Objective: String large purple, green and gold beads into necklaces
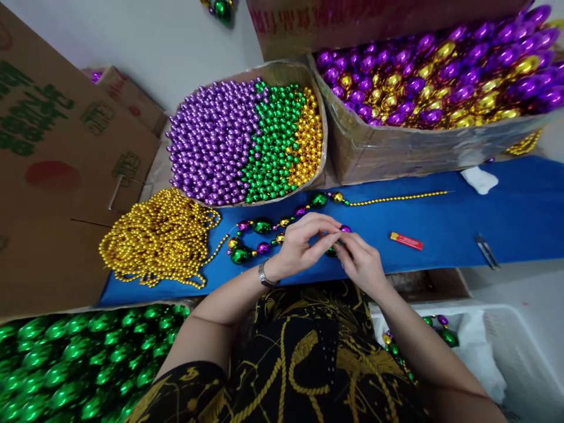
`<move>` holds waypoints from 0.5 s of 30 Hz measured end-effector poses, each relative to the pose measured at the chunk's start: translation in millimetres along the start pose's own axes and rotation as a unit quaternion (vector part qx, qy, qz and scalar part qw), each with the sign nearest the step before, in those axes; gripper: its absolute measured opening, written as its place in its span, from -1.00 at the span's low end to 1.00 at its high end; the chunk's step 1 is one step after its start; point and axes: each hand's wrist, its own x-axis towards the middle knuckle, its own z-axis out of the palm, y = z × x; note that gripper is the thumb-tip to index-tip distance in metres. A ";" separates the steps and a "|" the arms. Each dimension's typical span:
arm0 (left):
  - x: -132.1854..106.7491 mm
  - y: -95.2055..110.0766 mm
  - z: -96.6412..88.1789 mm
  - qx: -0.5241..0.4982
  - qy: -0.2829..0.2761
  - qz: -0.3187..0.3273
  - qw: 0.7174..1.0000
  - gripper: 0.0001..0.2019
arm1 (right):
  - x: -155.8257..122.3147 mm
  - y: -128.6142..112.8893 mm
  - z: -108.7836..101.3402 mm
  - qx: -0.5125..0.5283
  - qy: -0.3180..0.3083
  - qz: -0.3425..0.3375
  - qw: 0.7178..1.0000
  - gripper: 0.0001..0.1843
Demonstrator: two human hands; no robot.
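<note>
A bead necklace strand [263, 225] of mixed green, purple and gold beads lies looped on the blue cloth. Part of it runs behind my hands. My left hand [306, 241], with a watch on its wrist, is closed in a pinch above the strand. Facing it, my right hand [362, 258] pinches at the same spot, fingertips touching or nearly touching the left ones. A purple bead and a green bead peek out around the fingertips; the exact piece pinched is mostly hidden. A thin gold bead chain [396, 198] trails right from the strand's upper part.
A heap of gold bead chain [161, 241] lies left. Cardboard boxes of small beads [211, 141] and large beads [418, 82] stand behind. On the blue cloth [529, 211] are a red lighter [406, 241] and thread snips [487, 251]. A white basket [524, 335] sits lower right, green beads [74, 358] lower left.
</note>
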 end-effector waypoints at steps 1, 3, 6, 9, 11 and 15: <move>1.6 0.8 0.9 -0.001 0.008 0.013 1.000 -0.92 | 2.8 -0.2 1.6 0.007 -0.003 -0.009 1.000 -0.75; 0.6 -6.9 4.1 -0.011 0.018 0.018 1.000 -0.89 | 4.0 3.9 4.9 0.017 0.002 0.000 1.000 -0.77; -10.8 -40.3 16.4 -0.005 -0.043 0.003 0.999 -0.64 | -0.9 12.2 6.6 0.058 0.022 0.063 0.996 -0.79; -26.6 -80.9 37.5 0.073 -0.156 0.043 0.984 -0.37 | -6.3 12.7 3.9 0.116 0.023 0.115 0.986 -0.78; -33.3 -98.7 49.7 0.143 -0.189 0.072 0.969 -0.44 | -8.8 9.7 -2.1 0.123 0.023 0.125 0.984 -0.76; -32.2 -102.9 52.7 0.275 -0.199 0.096 0.936 -0.60 | -12.3 9.9 -28.7 0.141 0.122 0.161 0.969 -0.77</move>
